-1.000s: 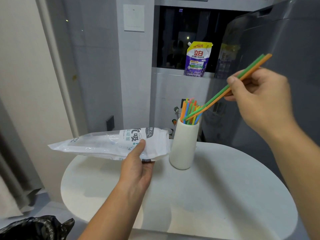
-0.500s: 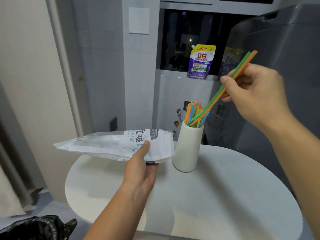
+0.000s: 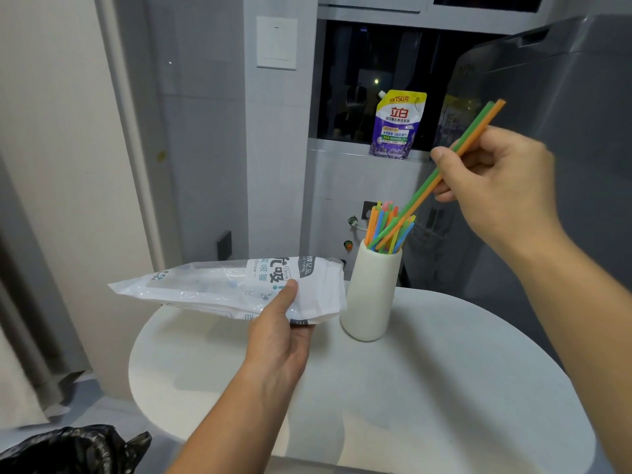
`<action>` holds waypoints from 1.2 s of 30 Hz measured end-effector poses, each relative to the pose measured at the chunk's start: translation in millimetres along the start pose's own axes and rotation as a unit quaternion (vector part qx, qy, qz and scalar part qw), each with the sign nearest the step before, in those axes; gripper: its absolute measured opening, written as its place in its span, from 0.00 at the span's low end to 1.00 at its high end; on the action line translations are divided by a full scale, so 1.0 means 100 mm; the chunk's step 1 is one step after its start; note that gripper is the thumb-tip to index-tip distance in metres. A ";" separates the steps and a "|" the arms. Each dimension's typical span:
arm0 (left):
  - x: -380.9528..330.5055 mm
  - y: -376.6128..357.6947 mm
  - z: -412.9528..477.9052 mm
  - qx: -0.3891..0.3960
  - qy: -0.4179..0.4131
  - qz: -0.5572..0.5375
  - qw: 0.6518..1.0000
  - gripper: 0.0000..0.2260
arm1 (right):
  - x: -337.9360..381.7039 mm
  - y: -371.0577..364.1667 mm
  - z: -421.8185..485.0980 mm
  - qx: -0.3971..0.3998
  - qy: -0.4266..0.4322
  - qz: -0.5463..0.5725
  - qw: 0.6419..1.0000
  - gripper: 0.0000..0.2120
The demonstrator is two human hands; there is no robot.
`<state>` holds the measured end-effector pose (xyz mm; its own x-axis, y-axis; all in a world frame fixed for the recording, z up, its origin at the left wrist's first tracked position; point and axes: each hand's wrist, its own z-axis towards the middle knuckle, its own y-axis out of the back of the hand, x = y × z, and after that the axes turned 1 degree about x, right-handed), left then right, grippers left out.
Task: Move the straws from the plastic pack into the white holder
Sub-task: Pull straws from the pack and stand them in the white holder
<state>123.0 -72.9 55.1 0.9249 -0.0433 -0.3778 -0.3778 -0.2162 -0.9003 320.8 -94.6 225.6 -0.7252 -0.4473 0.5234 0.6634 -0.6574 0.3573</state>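
Currently: my right hand (image 3: 492, 186) pinches two straws (image 3: 422, 192), green and orange, lower ends inside the holder (image 3: 371, 295) among the others; left hand (image 3: 280, 336) grips the pack (image 3: 239, 285) beside it, above the table (image 3: 444, 388). I would tilt them upright, then let go gently.

1. Home, prob. a wash corner.
2. Soap bag (image 3: 396, 126) on window ledge (image 3: 342, 147), big grey machine (image 3: 554, 138) beside it.
3. Wall switch (image 3: 276, 42), curtain (image 3: 18, 364), black bin bag (image 3: 68, 451), small round desk (image 3: 444, 388).
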 end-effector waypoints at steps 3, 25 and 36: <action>0.00 0.00 0.00 0.001 -0.001 0.001 1.000 0.21 | 0.03 -0.06 -0.01 0.003 0.009 -0.015 1.000 0.11; -0.02 0.00 0.00 0.009 0.007 -0.006 1.000 0.21 | -0.12 -0.45 0.21 0.034 -0.052 -0.053 0.997 0.15; -0.01 -0.01 0.00 0.009 0.010 0.000 1.000 0.21 | -0.54 -0.78 0.10 0.147 -0.123 -0.180 0.965 0.18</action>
<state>122.2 -72.6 56.1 0.9257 -0.0632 -0.3730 -0.3780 -0.1978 -0.9044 310.3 -13.0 177.3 -0.8763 -0.0409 0.4800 0.4270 -0.5273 0.7346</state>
